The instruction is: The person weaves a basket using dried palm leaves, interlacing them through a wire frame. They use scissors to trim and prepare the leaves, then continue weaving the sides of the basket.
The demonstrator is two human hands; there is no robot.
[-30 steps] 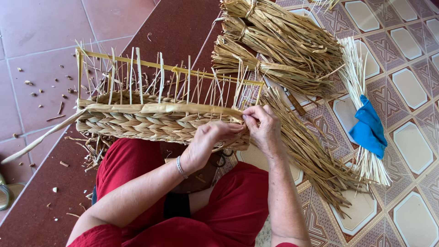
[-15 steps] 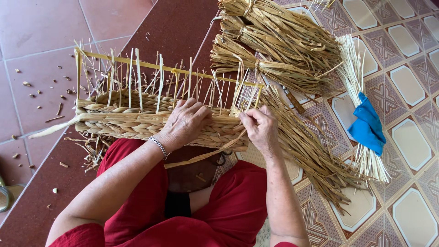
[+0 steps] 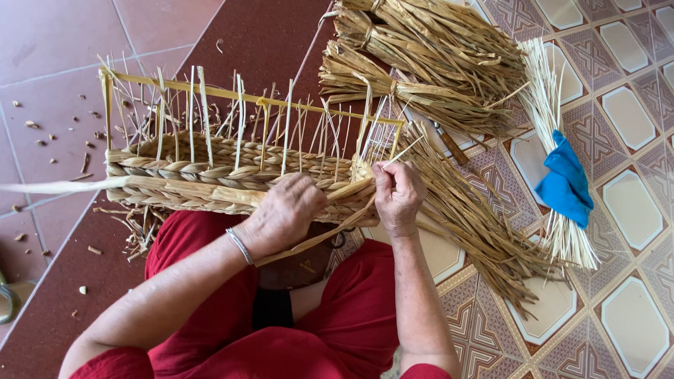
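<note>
The left hand (image 3: 284, 214) covers part of the basket's (image 3: 210, 168) front wall, and its fingertips are out of sight. The straw bundles (image 3: 428, 56) run off the top edge. A dark object (image 3: 5, 302) at the left edge is cut off and unclear.

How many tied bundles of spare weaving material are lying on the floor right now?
3, maybe more out of frame. Two brown straw bundles lie stacked above the basket, near the top edge. One pale reed bundle, wrapped in blue cloth, lies at the right.
</note>
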